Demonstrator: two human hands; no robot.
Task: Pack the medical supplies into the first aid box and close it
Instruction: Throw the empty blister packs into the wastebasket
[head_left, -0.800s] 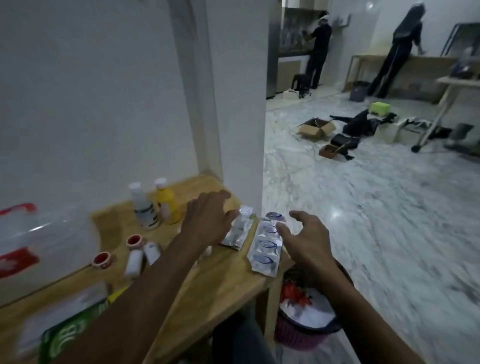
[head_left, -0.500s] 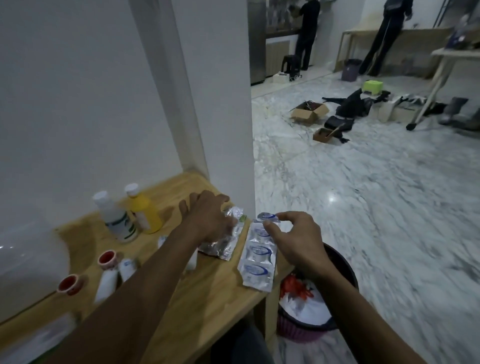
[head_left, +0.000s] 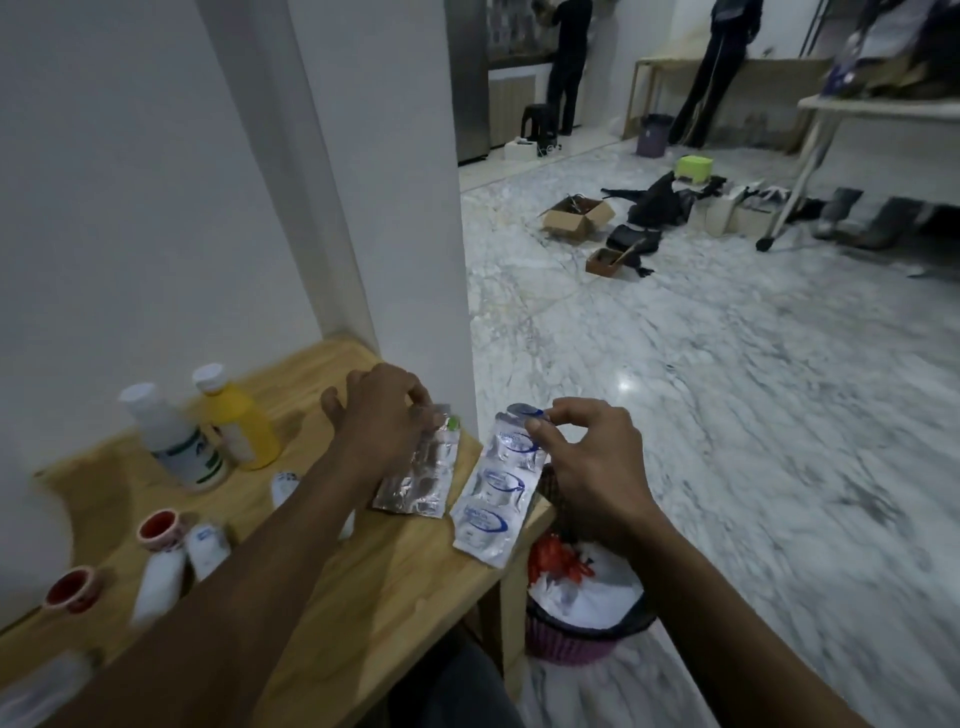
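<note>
- The left hand (head_left: 382, 415) has its fingers curled down on the far end of a shiny silver pill strip (head_left: 422, 480). It pinches the strip there.
- That silver strip lies flat on the light wooden desk (head_left: 363, 587), near the right edge.
- The right hand (head_left: 587, 457) pinches the far end of a white pill strip with blue ovals (head_left: 496, 493) between its thumb and a finger.
- This white strip lies along the right edge of the desk, just beside the silver one. Its near corner sticks out a little past the edge.
- A yellow plastic bottle with a white cap (head_left: 236, 418) and a white plastic bottle with a white cap (head_left: 174, 441) stand side by side at the back of the desk.
- Small white tubes and red round caps (head_left: 158, 527) lie on the left part of the desk, but they look blurry.
- A round bin with white and red trash (head_left: 582, 608) sits on the marble floor beside the desk.
</note>
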